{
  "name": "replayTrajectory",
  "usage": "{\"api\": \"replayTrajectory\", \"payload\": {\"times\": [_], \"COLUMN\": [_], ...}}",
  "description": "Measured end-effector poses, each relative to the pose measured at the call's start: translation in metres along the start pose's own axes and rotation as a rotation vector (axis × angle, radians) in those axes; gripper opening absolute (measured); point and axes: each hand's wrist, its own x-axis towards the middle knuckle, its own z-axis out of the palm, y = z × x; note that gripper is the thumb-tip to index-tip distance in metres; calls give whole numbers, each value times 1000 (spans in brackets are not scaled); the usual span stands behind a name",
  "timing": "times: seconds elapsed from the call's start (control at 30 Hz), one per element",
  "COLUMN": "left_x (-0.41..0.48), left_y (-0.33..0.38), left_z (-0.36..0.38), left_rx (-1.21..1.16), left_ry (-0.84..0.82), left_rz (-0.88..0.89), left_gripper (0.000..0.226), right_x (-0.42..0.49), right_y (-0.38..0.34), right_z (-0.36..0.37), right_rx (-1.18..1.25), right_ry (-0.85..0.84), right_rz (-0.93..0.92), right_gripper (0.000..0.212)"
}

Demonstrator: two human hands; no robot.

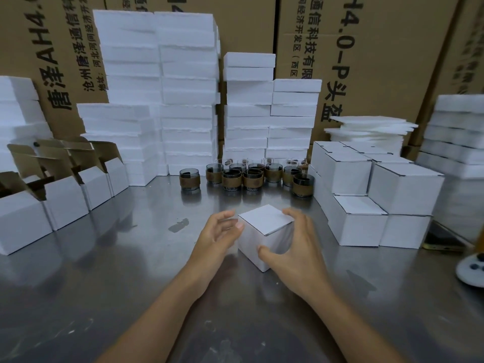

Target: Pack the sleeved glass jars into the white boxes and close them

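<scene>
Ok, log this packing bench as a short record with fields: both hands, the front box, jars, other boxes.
box in front: closed white box, on the steel table
right hand: grips that box, thumb on its near face
left hand: open, thumb at the box's top corner
sleeved glass jars: clustered behind, unboxed
open boxes: row at left
stacked boxes: closed, at right

The table (117,271) low in frame looks to me like glossy brushed metal. At centre, the closed box (264,226) is matt white card; above it, smoky glass jars (189,172) wear brown leathery sleeves (252,181).
</scene>
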Motion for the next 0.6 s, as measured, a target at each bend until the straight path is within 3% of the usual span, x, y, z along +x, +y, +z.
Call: {"api": "replayTrajectory", "payload": {"times": [0.13,0.4,0.6], "left_x": [1,3,6], "left_y": [-1,1,-1], "left_z": [-3,-3,-2], "left_rx": [-45,-77,-81], "left_ry": [40,25,24], "left_rz": [-27,-37,-24], "left_gripper": [22,19,16], "right_x": [10,59,77], "right_y": [0,-4,14], "right_z": [-18,-95,-124], "right_rx": [-62,-253,-456], "right_ry": [3,252,264], "right_rz": [-39,-90,40], "right_gripper": [74,64,59]}}
